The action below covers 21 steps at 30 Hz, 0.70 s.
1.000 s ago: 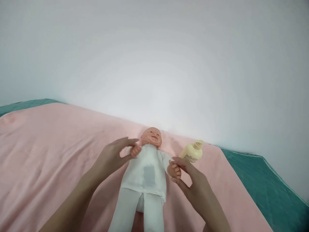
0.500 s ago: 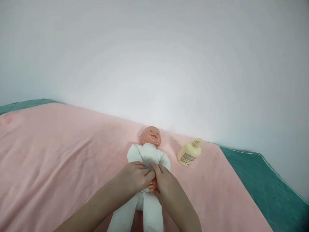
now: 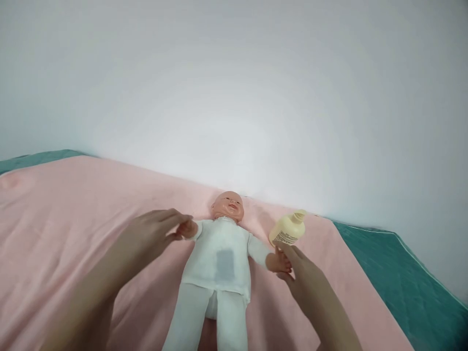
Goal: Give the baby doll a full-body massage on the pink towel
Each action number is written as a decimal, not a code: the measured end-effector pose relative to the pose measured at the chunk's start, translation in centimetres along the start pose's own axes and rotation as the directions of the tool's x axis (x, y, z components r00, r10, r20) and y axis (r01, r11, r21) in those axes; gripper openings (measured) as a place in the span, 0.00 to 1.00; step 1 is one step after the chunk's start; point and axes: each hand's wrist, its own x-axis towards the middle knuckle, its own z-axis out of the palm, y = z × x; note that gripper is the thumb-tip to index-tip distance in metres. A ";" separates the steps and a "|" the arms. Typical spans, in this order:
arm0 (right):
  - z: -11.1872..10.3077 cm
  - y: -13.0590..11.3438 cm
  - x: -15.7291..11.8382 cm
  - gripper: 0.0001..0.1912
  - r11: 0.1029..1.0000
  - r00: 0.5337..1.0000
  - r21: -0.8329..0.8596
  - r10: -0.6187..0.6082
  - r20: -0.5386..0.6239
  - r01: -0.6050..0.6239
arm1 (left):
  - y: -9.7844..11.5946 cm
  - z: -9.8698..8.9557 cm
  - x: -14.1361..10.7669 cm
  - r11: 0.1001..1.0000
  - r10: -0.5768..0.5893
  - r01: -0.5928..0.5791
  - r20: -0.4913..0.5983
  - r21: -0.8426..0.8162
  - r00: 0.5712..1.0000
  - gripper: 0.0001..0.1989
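A baby doll [image 3: 219,253] in a white cloth top and trousers lies on its back, head toward the wall, both arms spread sideways. A grey patch shows on the front of its top. My left hand [image 3: 157,231] pinches the doll's hand on the left side between thumb and fingers. On the right, my right hand [image 3: 302,273] is closed round the doll's other hand, thumb below and fingers above. Just behind my right fingertips stands a pale yellow pump bottle [image 3: 288,228] with printed text on its side.
Under the doll spreads a pink blanket [image 3: 91,209], wrinkled at the left. Green quilted cloth [image 3: 395,273] shows beyond it at the right and far left. A plain pale wall [image 3: 234,97] rises behind.
My hands have moved apart from the doll's belly, drawing its arms outward to each side. The doll's chest and grey patch are now uncovered. The bottle has stayed in place.
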 end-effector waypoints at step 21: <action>0.5 6.8 2.9 0.21 0.936 0.911 -0.054 0.352 0.214 -0.349 | -8.3 0.5 -1.5 0.887 -0.461 0.445 0.210 0.119 0.862 0.07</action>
